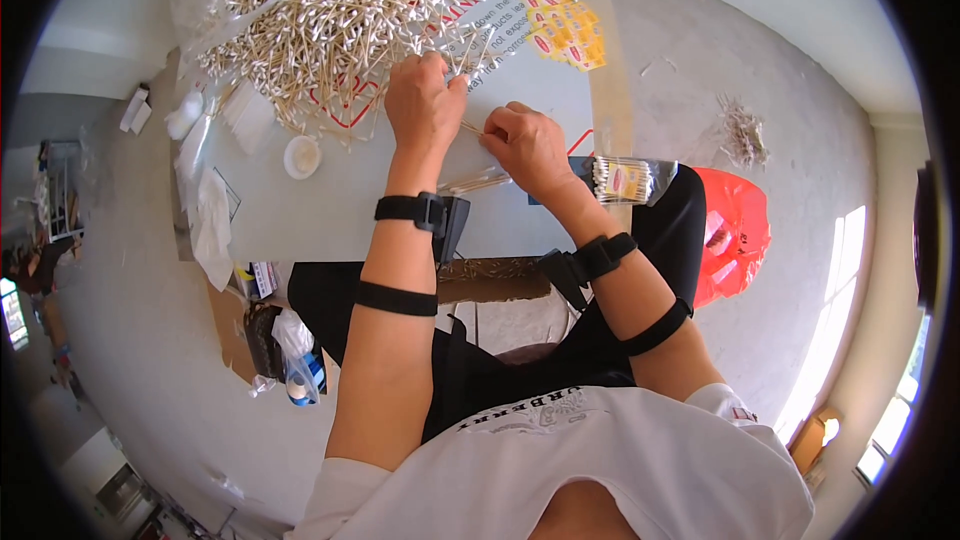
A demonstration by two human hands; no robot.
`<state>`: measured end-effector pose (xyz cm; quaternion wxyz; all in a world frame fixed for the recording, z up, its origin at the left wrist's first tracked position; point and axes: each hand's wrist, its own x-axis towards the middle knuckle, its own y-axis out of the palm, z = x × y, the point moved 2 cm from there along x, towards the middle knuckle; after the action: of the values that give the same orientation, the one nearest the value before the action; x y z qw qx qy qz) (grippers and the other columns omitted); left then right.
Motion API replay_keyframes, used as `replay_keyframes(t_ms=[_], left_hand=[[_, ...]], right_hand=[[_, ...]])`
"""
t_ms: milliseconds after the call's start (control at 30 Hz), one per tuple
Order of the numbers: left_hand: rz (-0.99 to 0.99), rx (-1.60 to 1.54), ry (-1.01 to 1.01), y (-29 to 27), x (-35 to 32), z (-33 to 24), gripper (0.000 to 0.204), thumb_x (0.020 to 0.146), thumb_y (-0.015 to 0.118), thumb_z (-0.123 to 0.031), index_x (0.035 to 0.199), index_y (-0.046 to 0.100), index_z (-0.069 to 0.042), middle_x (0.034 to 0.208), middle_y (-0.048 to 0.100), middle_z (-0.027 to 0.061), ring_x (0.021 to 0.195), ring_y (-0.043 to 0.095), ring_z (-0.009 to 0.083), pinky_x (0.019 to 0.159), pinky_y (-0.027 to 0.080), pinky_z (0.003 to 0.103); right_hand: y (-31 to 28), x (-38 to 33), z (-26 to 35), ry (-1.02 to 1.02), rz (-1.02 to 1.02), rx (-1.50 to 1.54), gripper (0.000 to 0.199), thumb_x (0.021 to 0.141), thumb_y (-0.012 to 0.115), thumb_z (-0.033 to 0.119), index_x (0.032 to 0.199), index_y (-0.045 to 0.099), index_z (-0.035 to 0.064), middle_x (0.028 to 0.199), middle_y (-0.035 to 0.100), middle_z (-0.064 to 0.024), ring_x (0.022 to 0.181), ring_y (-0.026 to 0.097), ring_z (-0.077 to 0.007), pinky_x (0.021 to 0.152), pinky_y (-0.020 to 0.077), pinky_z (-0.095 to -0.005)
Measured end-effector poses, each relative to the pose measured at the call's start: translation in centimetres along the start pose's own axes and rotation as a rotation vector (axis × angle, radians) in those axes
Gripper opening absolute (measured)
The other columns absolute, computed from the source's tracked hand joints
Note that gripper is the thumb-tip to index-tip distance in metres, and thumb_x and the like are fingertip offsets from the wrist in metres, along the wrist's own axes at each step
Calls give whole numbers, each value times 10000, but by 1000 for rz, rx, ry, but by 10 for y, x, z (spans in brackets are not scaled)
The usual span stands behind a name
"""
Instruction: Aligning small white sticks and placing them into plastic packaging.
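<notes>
Grey bench (330,210) carries a far heap of cotton swabs (330,10); left hand (425,105) and right hand (525,145) pinch a few swabs (468,127), best kept aligned, tips even.

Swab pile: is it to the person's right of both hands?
No. The heap of cotton swabs lies up and to the left of the left hand and right hand, on the white table.
</notes>
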<state>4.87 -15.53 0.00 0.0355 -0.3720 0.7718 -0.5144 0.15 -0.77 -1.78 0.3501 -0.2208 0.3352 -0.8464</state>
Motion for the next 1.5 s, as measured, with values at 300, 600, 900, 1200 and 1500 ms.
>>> replay_keyframes(t_ms=[300,600,900,1200,1500], left_hand=[[169,61,-148,-9,-1,5,78,750,625,-101,724,648,-31,765,670,183,733,640,404,669,501,498],[119,-6,121,-22,-43,11,153,701,700,-9,837,648,-55,897,598,95,917,569,317,781,463,428],[170,-118,160,-9,-55,-3,161,689,712,3,788,603,-63,865,565,81,889,545,302,757,440,434],[113,-151,185,-5,-54,-4,187,693,716,-6,795,571,-68,840,558,81,841,535,306,729,429,438],[85,-151,187,-3,-57,-3,184,706,710,-7,802,565,-69,821,556,80,821,532,308,728,426,439]], right_hand=[[-1,-4,-5,-58,9,24,67,753,670,137,748,619,94,747,572,-72,741,616,-297,638,492,-410],[-5,-5,-1,-23,44,222,87,743,688,110,805,648,63,737,598,-102,721,628,-306,643,499,-400],[-20,74,-25,10,-251,57,168,771,693,134,911,689,42,787,645,-131,734,638,-280,666,503,-369],[-11,99,-26,163,7,-263,195,753,654,186,880,695,44,929,674,-172,851,668,-346,730,537,-435],[-25,85,-13,94,-217,-440,162,732,675,152,842,691,34,833,689,-156,770,676,-336,686,541,-427]])
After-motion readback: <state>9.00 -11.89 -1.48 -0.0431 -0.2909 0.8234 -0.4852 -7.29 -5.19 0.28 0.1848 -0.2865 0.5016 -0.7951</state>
